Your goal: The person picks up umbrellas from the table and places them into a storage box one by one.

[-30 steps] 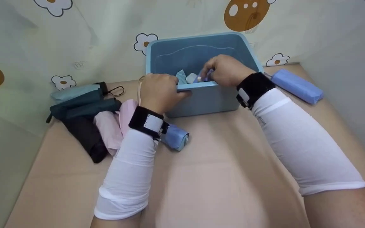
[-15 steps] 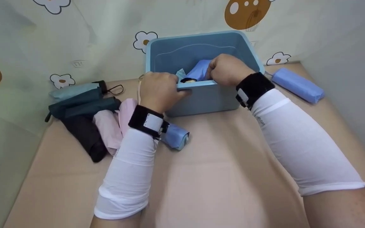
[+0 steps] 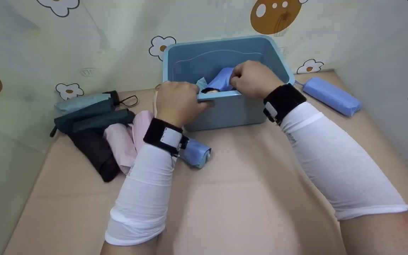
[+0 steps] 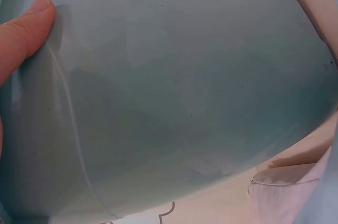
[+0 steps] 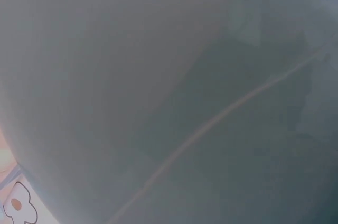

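A blue plastic bin [image 3: 232, 109] stands at the back of the table. My left hand [image 3: 178, 101] grips its front rim near the left corner; in the left wrist view the thumb [image 4: 33, 31] lies against the outer wall. Over the same rim, farther right, my right hand [image 3: 255, 78] reaches in and holds the right end of a blue folded umbrella [image 3: 221, 80], its fingertips partly hidden. A light teal piece of fabric [image 3: 202, 83] shows beside that umbrella inside the bin. The right wrist view has only the bin's wall [image 5: 158, 102], blurred and close.
Left of the bin lie a light teal umbrella [image 3: 83, 102], dark green ones [image 3: 97, 122], a black one [image 3: 92, 152] and pink ones [image 3: 122, 145]. A blue umbrella [image 3: 197, 153] lies by my left wrist, another periwinkle one [image 3: 331, 95] right of the bin.
Inside the bin, the blue umbrella came into fuller view under my right hand during the first half second, covering a whitish thing. Since then almost nothing has moved; my left hand stays on the rim.
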A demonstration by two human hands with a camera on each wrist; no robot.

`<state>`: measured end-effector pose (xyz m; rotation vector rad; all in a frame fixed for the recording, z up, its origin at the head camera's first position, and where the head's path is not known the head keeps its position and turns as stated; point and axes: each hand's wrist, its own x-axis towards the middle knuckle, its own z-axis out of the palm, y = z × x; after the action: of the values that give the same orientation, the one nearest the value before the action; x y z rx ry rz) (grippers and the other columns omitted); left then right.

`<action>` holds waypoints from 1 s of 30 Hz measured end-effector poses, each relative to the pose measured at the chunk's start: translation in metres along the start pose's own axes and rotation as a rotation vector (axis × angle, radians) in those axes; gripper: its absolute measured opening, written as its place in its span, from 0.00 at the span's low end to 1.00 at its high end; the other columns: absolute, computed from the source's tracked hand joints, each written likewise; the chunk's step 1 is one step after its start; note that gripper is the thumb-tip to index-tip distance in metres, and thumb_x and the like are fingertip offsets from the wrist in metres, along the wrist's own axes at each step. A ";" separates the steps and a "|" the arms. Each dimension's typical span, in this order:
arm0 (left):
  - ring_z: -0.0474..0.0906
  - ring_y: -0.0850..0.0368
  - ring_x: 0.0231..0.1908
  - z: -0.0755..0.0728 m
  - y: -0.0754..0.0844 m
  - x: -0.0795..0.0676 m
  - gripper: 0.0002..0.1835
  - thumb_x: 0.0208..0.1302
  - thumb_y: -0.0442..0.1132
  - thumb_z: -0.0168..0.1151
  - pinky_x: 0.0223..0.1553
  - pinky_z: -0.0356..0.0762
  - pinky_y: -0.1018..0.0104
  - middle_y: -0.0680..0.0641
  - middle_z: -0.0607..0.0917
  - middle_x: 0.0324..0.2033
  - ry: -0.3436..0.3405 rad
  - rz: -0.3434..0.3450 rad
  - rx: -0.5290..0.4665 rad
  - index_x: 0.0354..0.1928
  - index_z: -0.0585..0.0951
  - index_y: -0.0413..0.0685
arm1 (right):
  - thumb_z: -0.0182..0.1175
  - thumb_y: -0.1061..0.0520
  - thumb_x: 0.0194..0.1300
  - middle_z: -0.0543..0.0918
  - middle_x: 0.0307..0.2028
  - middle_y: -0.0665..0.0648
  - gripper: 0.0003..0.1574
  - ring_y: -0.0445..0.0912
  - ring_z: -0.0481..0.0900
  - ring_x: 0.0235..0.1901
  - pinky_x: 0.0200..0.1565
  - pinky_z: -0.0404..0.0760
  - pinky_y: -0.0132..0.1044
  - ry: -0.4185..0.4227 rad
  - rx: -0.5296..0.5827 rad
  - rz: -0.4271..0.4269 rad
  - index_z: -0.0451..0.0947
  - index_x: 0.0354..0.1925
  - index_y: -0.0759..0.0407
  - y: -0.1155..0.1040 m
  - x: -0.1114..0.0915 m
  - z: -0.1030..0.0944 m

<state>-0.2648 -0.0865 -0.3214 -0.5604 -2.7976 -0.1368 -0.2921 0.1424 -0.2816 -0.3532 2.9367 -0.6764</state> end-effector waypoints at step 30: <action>0.82 0.46 0.29 0.000 0.006 -0.010 0.32 0.62 0.71 0.67 0.41 0.79 0.46 0.47 0.86 0.23 0.034 0.015 0.015 0.30 0.87 0.46 | 0.53 0.51 0.78 0.86 0.39 0.57 0.19 0.50 0.79 0.37 0.39 0.73 0.41 0.257 0.072 -0.029 0.87 0.46 0.60 -0.001 -0.020 0.014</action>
<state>-0.2531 -0.0851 -0.3239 -0.5704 -2.7586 -0.1215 -0.2701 0.1408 -0.2932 -0.3252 3.1412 -0.8905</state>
